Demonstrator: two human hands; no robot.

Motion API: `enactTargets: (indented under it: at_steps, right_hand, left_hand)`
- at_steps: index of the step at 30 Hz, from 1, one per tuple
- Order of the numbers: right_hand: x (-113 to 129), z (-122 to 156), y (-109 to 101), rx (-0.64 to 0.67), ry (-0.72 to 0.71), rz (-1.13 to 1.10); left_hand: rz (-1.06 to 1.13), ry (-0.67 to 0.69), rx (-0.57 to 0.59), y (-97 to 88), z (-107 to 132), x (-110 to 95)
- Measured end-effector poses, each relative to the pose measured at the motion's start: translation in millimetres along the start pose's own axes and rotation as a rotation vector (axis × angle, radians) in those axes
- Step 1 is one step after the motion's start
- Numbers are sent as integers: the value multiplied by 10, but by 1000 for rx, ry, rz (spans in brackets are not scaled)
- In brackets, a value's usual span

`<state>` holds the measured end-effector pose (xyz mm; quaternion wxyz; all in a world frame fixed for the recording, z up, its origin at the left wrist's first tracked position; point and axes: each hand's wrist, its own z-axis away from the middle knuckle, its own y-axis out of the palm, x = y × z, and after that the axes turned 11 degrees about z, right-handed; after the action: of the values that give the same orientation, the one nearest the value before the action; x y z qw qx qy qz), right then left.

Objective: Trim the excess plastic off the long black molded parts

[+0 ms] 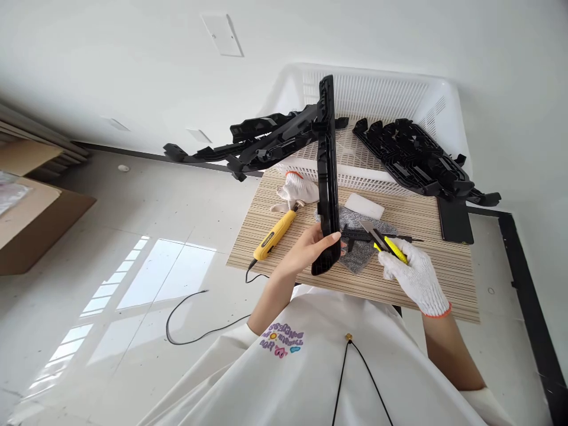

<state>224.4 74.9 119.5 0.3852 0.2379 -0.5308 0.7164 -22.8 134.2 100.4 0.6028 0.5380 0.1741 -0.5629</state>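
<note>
My bare left hand (310, 248) grips the lower end of a long black plastic part (327, 177) and holds it upright over the striped table (275, 213). My right hand (415, 273), in a white knit glove, is closed on a yellow utility knife (386, 244) with its blade out, just right of the part's lower end. Under both hands lie a grey felt pad (359, 260) and a dark caliper-like tool (394, 238).
A white plastic basket (426, 100) at the table's back carries black plastic parts on the left (261, 142) and right (412, 157). A spare white glove (297, 188), a yellow corded tool (273, 236), a white block (364, 206) and a black slab (455, 222) lie on the table. A cardboard box (31, 219) stands on the floor.
</note>
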Motion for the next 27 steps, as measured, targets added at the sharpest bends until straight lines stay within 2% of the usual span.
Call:
enactTargets:
  at_steps: [4,8,11,14,21,24,27]
  right_hand:
    - [-106,7,-32,-3,15,3]
    - [-120,12,-58,41,-2,79]
    - [-91,-8,-81,84,-73,201]
    - [-78,-57,-109,66,-186,310]
    - [-169,-122,-158,83,-371,398]
    - [-194,-114,-169,67,-388,393]
    - [-192,-114,-170,61,-414,407]
  left_hand:
    - [-27,57,-117,19,-32,8]
    - [-38,122,-137,30,-64,36]
    - [-2,162,-115,62,-89,44]
    - [60,208,-57,77,-107,37]
    - [96,233,163,-36,-90,44]
    - [97,274,147,-34,-109,66]
    - [37,349,33,17,-148,81]
